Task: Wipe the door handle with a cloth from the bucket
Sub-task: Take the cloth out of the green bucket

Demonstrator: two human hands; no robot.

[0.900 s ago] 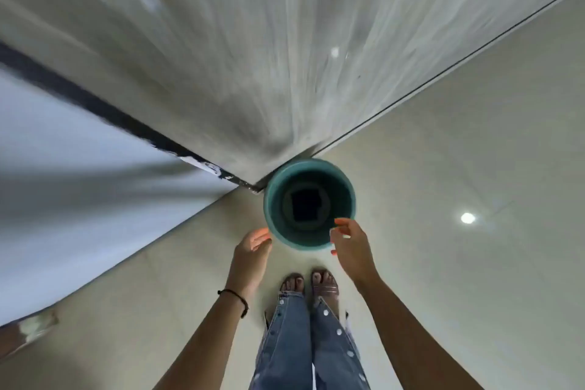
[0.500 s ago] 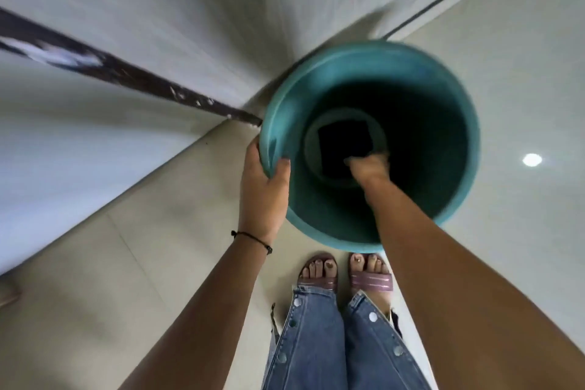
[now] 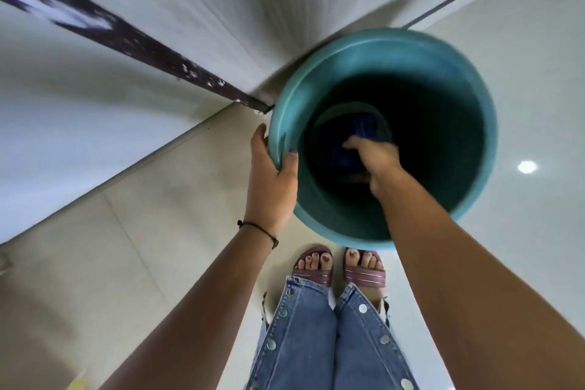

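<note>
Fingers (image 3: 354, 144) of the right hand (image 3: 375, 161) close on the dark blue cloth (image 3: 364, 128) at the bottom of the teal plastic bucket (image 3: 474, 98) — left hand (image 3: 272, 180) clamps its rim; lifting out and wiping the unseen handle remain.

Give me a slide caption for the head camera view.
Left hand grips the bucket rim while the right hand reaches inside for the cloth.

place: indoor room or hallway, likely a home, exact type unclear | cues: glossy pale tiled floor (image 3: 133, 231) reflecting a ceiling light | grey door panel (image 3: 253, 3) with dark bottom strip | teal bucket (image 3: 380, 51) on floor | sandals (image 3: 316, 272), jeans
</note>
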